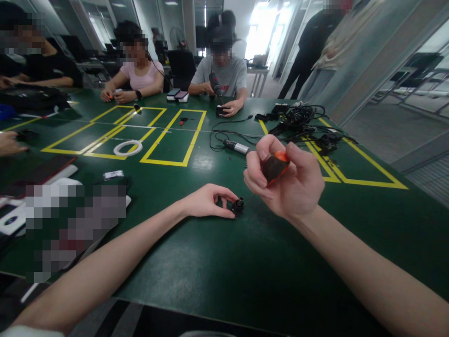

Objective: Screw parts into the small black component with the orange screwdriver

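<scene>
My right hand [287, 180] is closed around the black and orange handle of a screwdriver [275, 167], raised above the table. A thin shaft seems to slant from it down to the left, though it is hard to make out. Lower and to the left, my left hand [213, 201] pinches a small round black part [237, 208] between thumb and fingers. That part rests on the green table [196, 262], and a short metal cylinder stands up from its top.
Behind my right hand lies a black and silver cylindrical tool [238, 147] with a cable. Tangled black cables [298, 119] lie at the far right. A white tape ring [127, 148] sits inside yellow tape lines. Across the table, a co-worker [219, 75] holds a power drill [214, 84].
</scene>
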`<state>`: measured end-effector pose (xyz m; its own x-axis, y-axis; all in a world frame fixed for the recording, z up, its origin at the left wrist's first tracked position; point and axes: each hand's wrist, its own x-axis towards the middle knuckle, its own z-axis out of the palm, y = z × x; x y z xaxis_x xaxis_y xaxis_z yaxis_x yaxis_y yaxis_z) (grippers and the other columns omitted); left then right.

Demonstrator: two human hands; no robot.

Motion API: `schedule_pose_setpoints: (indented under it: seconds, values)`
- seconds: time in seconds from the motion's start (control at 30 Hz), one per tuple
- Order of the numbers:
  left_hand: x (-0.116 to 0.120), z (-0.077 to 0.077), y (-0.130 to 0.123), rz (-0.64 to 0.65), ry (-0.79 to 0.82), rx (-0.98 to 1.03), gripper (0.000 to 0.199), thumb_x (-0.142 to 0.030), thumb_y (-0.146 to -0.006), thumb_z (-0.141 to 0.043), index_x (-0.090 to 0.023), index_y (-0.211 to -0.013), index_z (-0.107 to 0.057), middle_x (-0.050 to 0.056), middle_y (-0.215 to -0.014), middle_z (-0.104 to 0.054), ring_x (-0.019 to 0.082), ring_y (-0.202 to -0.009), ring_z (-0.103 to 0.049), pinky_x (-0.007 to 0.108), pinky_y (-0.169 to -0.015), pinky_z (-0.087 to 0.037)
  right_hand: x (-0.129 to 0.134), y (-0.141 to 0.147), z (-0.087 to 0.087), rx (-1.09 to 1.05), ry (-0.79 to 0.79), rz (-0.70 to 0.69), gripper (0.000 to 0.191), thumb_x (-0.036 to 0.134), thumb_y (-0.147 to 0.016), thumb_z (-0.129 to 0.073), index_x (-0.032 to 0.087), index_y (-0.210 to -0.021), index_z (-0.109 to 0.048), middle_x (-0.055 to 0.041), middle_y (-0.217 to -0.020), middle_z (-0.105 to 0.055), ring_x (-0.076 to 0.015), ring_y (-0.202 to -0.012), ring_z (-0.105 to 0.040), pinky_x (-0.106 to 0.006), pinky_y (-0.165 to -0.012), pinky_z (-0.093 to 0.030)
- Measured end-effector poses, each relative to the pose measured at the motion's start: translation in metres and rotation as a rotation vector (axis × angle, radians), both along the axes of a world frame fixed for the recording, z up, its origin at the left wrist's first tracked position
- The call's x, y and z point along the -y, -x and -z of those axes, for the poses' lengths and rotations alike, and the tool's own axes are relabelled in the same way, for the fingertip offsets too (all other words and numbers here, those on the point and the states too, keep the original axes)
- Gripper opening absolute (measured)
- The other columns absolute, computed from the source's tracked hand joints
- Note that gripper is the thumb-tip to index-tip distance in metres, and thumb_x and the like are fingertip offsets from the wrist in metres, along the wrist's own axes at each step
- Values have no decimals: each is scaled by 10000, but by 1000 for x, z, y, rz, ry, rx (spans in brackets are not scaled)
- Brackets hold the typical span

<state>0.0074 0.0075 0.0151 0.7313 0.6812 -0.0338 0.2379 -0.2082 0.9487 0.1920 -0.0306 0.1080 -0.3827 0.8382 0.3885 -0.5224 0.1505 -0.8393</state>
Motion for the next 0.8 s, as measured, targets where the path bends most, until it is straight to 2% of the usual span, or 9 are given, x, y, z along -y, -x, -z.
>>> schedule_pose_setpoints:
  seconds: [0.2, 0.3, 0.43, 0.57, 0.7, 0.8]
  values:
    - [-1, 0, 0, 8, 7, 9, 454, -323, -729, -868, -120, -1125, -774, 38, -857, -760, 96, -674, -594, 211, -596, -365, -1, 2, 1, 8, 27, 18, 497, 642, -928, -590, 228, -670, -492, 38, -552, -495, -86, -384, -354, -225, -354, -231]
    - [0, 0, 0, 2, 4, 6, 462, -325, -728, -868, -119, -1130, -773, 39, -847, -757, 98, -671, -592, 212, -595, -363, -2, 2, 2, -18, 12, 10, 497, 663, -916, -583, 222, -697, -517, 30, -568, -525, -80, -388, -362, -218, -355, -219]
    - [1, -2, 1, -8, -16, -23, 437, -334, -738, -865, -133, -1116, -780, 27, -822, -752, 96, -663, -587, 214, -600, -359, -2, 1, 2, -42, 29, 20, 427, 611, -879, -670, 235, -785, -493, 52, -638, -563, -59, -377, -331, -208, -358, -220]
    - [2, -4, 1, -3, -13, -30, 436, -336, -736, -865, -132, -1111, -779, 34, -857, -756, 97, -673, -591, 208, -583, -349, -3, 3, 0, -21, 34, 63, 457, 607, -881, -676, 230, -738, -461, 51, -627, -562, -53, -363, -326, -217, -353, -217]
    - [2, -5, 0, -8, -20, -30, 437, -337, -741, -861, -127, -1114, -777, 15, -790, -730, 88, -638, -562, 208, -580, -350, -3, 4, -2, 14, 3, 63, 532, 652, -914, -614, 214, -649, -471, 25, -585, -567, -58, -348, -336, -233, -352, -216]
    - [2, -4, 0, -18, -25, -48, 433, -332, -740, -865, -133, -1115, -779, 7, -769, -719, 90, -639, -561, 208, -588, -356, -3, 4, -2, 3, 13, 51, 533, 682, -918, -589, 216, -675, -499, 35, -559, -548, -63, -342, -321, -230, -351, -202]
